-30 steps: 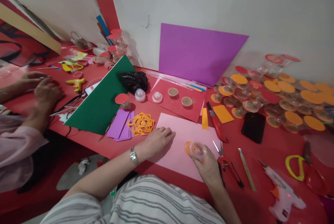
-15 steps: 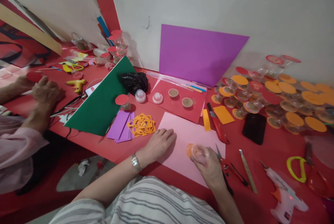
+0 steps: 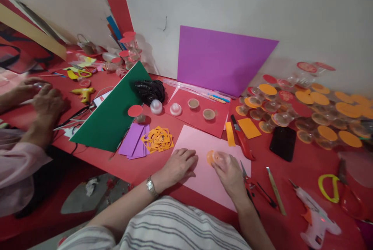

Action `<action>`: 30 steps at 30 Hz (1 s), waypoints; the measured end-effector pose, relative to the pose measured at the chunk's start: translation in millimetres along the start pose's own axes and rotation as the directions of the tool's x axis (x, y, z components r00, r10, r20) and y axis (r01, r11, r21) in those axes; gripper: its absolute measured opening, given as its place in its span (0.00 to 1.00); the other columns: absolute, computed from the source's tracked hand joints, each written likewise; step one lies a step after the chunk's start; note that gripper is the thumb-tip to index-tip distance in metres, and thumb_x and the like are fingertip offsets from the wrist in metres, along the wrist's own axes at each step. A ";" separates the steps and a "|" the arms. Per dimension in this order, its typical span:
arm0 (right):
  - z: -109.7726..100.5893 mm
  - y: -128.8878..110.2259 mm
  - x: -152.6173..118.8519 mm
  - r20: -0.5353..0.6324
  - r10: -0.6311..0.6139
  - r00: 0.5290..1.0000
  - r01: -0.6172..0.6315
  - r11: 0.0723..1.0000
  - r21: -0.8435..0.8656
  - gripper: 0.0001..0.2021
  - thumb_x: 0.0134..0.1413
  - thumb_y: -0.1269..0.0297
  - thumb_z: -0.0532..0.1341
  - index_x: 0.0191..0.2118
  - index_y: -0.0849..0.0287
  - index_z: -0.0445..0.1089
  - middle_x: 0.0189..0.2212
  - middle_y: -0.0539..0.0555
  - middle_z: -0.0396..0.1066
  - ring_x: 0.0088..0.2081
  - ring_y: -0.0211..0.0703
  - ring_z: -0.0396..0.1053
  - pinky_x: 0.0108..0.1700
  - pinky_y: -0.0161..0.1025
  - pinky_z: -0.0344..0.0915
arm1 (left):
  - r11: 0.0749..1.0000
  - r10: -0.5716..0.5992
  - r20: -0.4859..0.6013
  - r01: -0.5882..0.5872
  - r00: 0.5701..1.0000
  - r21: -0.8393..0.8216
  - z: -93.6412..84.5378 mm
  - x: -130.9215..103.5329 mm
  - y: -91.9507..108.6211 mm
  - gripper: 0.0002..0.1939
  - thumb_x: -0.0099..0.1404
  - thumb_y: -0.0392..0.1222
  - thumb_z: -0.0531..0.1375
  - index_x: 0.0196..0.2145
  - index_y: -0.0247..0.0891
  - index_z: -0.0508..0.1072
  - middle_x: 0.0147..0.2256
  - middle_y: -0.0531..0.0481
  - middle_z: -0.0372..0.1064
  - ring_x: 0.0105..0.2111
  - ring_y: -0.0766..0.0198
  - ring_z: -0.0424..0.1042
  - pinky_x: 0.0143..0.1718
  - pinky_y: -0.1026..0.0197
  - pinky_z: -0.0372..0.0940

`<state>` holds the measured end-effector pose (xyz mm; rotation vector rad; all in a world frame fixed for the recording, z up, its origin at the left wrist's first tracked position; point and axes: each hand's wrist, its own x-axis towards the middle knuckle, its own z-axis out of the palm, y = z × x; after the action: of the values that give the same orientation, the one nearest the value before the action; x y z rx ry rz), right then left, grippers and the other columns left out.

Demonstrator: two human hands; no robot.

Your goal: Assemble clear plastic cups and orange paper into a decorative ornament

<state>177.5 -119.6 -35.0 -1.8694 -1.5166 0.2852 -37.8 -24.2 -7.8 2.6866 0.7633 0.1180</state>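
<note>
A clear plastic cup piece (image 3: pixel 223 159) with an orange paper disc (image 3: pixel 210 158) at its left end is held in my right hand (image 3: pixel 231 176), tilted just above the pink sheet (image 3: pixel 204 180). My left hand (image 3: pixel 181 164), with a watch at its wrist, lies palm down over the sheet's left edge, fingers slightly spread and holding nothing. Left of it are orange paper cut-outs (image 3: pixel 157 139) and purple paper strips (image 3: pixel 134 141). Two small tan-bottomed cups (image 3: pixel 209 114) sit on the red sheet (image 3: pixel 198 119) behind.
At right are a red cutter (image 3: pixel 244 143), scissors, a phone (image 3: pixel 283 143), a craft knife (image 3: pixel 276 190), a glue gun (image 3: pixel 316 215) and many cups with orange discs (image 3: pixel 326 133). A green board (image 3: pixel 113 114) stands at left; beyond it another person's hands work.
My right hand has lifted slightly with the cup piece, which has tilted leftward. My left hand has shifted a little, its thumb now showing. The other person's red disc is no longer visible.
</note>
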 end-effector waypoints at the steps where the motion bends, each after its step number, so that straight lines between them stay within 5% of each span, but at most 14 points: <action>1: -0.4 -1.0 -3.5 -0.001 0.003 1.000 -0.003 1.000 -0.001 0.14 0.65 0.51 0.57 0.46 0.56 0.69 0.37 0.59 0.75 0.39 0.53 0.72 0.42 0.48 0.70 | 1.000 -0.001 0.000 0.001 1.000 -0.003 -0.2 -0.1 0.2 0.32 0.60 0.49 0.71 0.59 0.39 0.68 0.58 0.37 0.70 0.55 0.49 0.68 0.54 0.48 0.66; 14: 6.7 -2.4 2.2 0.026 -0.022 0.999 0.021 0.999 0.039 0.21 0.64 0.44 0.57 0.50 0.57 0.68 0.42 0.60 0.74 0.44 0.54 0.71 0.47 0.52 0.70 | 0.998 -0.019 0.029 0.021 0.999 -0.061 -5.0 1.3 3.3 0.32 0.61 0.47 0.71 0.58 0.37 0.68 0.59 0.36 0.69 0.56 0.47 0.68 0.55 0.45 0.66; 19: -3.6 -7.4 -1.1 -0.053 -0.065 0.996 0.070 0.994 0.084 0.14 0.65 0.52 0.60 0.49 0.55 0.69 0.41 0.57 0.75 0.41 0.51 0.73 0.43 0.47 0.72 | 0.952 -0.078 -0.028 0.067 0.997 -0.299 -10.7 1.3 5.5 0.31 0.60 0.46 0.72 0.57 0.35 0.70 0.58 0.34 0.70 0.57 0.45 0.68 0.58 0.43 0.66; 22: -11.6 -15.9 -0.6 -0.109 -0.113 0.988 0.127 0.984 0.125 0.13 0.64 0.56 0.62 0.50 0.54 0.70 0.43 0.57 0.76 0.43 0.50 0.74 0.43 0.46 0.74 | 0.774 -0.183 -0.070 0.100 0.981 -0.625 -17.2 3.9 10.0 0.28 0.67 0.50 0.65 0.61 0.39 0.67 0.58 0.37 0.70 0.57 0.49 0.70 0.58 0.45 0.67; 25: -16.3 -25.0 0.2 -0.135 -0.182 0.974 0.203 0.966 0.163 0.15 0.62 0.59 0.64 0.53 0.53 0.70 0.45 0.57 0.76 0.45 0.50 0.74 0.45 0.47 0.74 | 0.441 -0.238 0.004 0.112 0.971 -0.890 -21.5 12.2 16.8 0.24 0.72 0.54 0.57 0.59 0.38 0.68 0.52 0.40 0.74 0.47 0.56 0.75 0.49 0.53 0.71; 27: -16.8 -29.5 0.8 -0.143 -0.219 0.965 0.243 0.953 0.180 0.17 0.61 0.61 0.65 0.55 0.51 0.69 0.46 0.56 0.76 0.46 0.49 0.74 0.46 0.47 0.74 | 0.243 -0.259 0.057 0.123 0.964 -0.962 -21.5 19.9 21.3 0.24 0.70 0.58 0.58 0.51 0.35 0.73 0.43 0.43 0.76 0.38 0.61 0.75 0.43 0.57 0.71; 30: -15.7 -32.4 2.1 -0.141 -0.232 0.962 0.258 0.943 0.210 0.17 0.61 0.63 0.64 0.56 0.50 0.70 0.47 0.56 0.77 0.46 0.49 0.74 0.47 0.48 0.74 | 0.064 -0.349 0.094 0.124 0.933 -0.990 -19.3 30.6 25.8 0.25 0.63 0.62 0.64 0.39 0.34 0.74 0.32 0.50 0.72 0.31 0.66 0.71 0.37 0.62 0.69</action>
<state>162.2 -121.4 -2.4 -1.4766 -1.5492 0.2199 -2.3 -22.9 18.8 1.1506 0.7381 0.5726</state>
